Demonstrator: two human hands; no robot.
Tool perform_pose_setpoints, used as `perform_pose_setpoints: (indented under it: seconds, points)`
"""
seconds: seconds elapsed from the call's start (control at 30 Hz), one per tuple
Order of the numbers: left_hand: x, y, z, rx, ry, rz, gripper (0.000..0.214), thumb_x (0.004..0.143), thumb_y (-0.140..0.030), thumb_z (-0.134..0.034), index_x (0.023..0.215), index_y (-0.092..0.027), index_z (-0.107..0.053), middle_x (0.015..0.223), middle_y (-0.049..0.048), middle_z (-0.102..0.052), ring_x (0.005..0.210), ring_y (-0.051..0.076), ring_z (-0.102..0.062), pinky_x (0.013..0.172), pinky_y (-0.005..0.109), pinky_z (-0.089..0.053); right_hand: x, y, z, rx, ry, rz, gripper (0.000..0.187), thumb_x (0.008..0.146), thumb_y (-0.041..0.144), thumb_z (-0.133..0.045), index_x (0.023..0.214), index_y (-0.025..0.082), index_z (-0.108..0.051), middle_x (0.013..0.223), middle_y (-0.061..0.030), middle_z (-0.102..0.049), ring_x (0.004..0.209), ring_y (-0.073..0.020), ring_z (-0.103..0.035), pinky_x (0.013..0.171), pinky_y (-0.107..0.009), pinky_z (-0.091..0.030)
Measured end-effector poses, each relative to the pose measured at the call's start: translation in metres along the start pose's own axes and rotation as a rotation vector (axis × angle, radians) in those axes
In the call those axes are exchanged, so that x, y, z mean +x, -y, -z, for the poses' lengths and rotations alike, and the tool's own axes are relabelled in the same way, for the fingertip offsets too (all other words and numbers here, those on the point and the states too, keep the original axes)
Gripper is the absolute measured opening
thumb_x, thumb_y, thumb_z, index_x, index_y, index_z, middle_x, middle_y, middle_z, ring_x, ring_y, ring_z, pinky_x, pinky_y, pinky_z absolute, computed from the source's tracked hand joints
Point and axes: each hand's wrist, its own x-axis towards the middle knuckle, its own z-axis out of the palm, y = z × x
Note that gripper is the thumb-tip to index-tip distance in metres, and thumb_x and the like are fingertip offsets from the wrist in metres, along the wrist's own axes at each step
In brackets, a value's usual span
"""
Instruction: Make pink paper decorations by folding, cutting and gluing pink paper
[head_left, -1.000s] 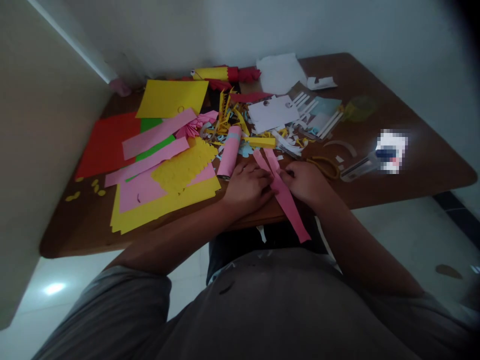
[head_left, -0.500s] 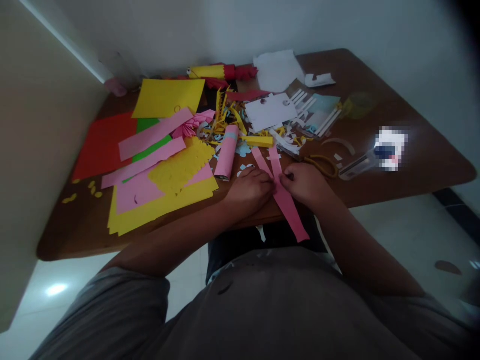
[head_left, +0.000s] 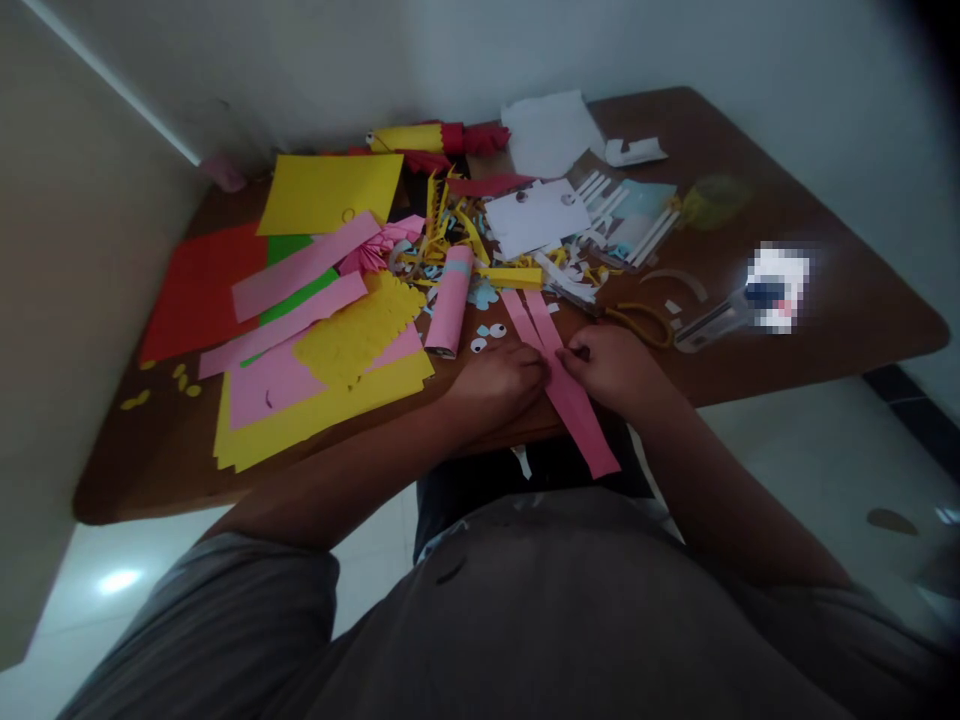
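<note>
A long pink paper strip [head_left: 574, 405] lies across the near table edge, its far end split into two narrow bands and its near end hanging over the edge. My left hand [head_left: 495, 385] presses on its left side with curled fingers. My right hand [head_left: 615, 368] pinches its right side, fingers closed. Both hands meet over the strip's middle. A rolled pink paper tube [head_left: 450, 302] lies just beyond my left hand. Two small paper eyes [head_left: 487, 337] rest between the tube and the strip.
The brown table [head_left: 810, 330] holds yellow sheets [head_left: 330, 190], a red sheet [head_left: 196, 290], pink strips [head_left: 300, 265], a heap of paper scraps [head_left: 570, 250], yellow-handled scissors [head_left: 641, 322] and a white sheet [head_left: 549, 132]. A wall stands at the left. Pale floor lies below.
Both hands slid slightly toward me along the pink strip, uncovering the two paper eyes. The view shifted a little upward.
</note>
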Motion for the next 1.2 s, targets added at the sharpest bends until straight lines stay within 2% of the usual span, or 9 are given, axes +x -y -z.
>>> perform_pose_setpoints:
  seconds: [0.17, 0.4, 0.63, 0.93, 1.1, 1.2]
  points:
    - [0.001, 0.000, 0.000, -0.028, 0.001, 0.019, 0.031, 0.115, -0.027, -0.055, 0.115, -0.018, -0.084, 0.121, 0.0109, -0.083, 0.118, 0.028, -0.076, 0.107, 0.045, -0.057, 0.001, -0.004, -0.003, 0.030, 0.018, 0.013, 0.031, 0.104, 0.036, -0.060, 0.081, 0.020, -0.073, 0.084, -0.0089, -0.076, 0.079, -0.0224, -0.063, 0.071, -0.036, -0.035]
    - [0.001, 0.003, -0.003, -0.032, -0.031, 0.002, 0.027, 0.113, -0.027, -0.059, 0.112, -0.017, -0.084, 0.117, 0.0105, -0.084, 0.116, 0.029, -0.077, 0.104, 0.046, -0.057, -0.003, -0.005, -0.003, 0.033, -0.025, -0.008, 0.034, 0.105, 0.039, -0.059, 0.082, 0.019, -0.074, 0.083, -0.0107, -0.075, 0.079, -0.0234, -0.062, 0.071, -0.037, -0.033]
    - [0.003, 0.003, -0.006, -0.066, -0.114, 0.070, 0.036, 0.112, -0.047, -0.065, 0.108, -0.016, -0.083, 0.117, 0.0123, -0.083, 0.114, 0.031, -0.076, 0.101, 0.047, -0.058, -0.010, -0.004, -0.002, 0.068, -0.044, -0.002, 0.034, 0.105, 0.039, -0.061, 0.077, 0.020, -0.070, 0.080, -0.0085, -0.073, 0.074, -0.0214, -0.058, 0.068, -0.036, -0.030]
    - [0.002, -0.002, -0.002, -0.044, -0.084, 0.091, 0.035, 0.112, -0.045, -0.065, 0.109, -0.016, -0.083, 0.115, 0.0120, -0.083, 0.114, 0.031, -0.074, 0.104, 0.049, -0.058, -0.008, -0.005, -0.006, 0.057, -0.052, -0.009, 0.029, 0.102, 0.033, -0.062, 0.077, 0.020, -0.068, 0.079, -0.0082, -0.072, 0.072, -0.0203, -0.057, 0.067, -0.035, -0.028]
    - [0.002, -0.001, -0.005, -0.049, -0.111, 0.094, 0.034, 0.111, -0.045, -0.065, 0.110, -0.016, -0.083, 0.116, 0.0123, -0.082, 0.118, 0.032, -0.074, 0.112, 0.052, -0.057, -0.014, -0.004, -0.002, 0.094, -0.058, -0.028, 0.037, 0.106, 0.043, -0.061, 0.077, 0.021, -0.069, 0.079, -0.0077, -0.072, 0.071, -0.0203, -0.057, 0.066, -0.036, -0.029]
    - [0.002, 0.000, -0.007, -0.039, -0.143, 0.125, 0.031, 0.109, -0.042, -0.068, 0.116, -0.016, -0.082, 0.121, 0.0134, -0.082, 0.124, 0.034, -0.073, 0.113, 0.054, -0.058, -0.016, -0.004, -0.002, 0.099, -0.049, -0.031, 0.036, 0.105, 0.042, -0.062, 0.076, 0.021, -0.069, 0.078, -0.0071, -0.072, 0.071, -0.0202, -0.057, 0.067, -0.036, -0.029]
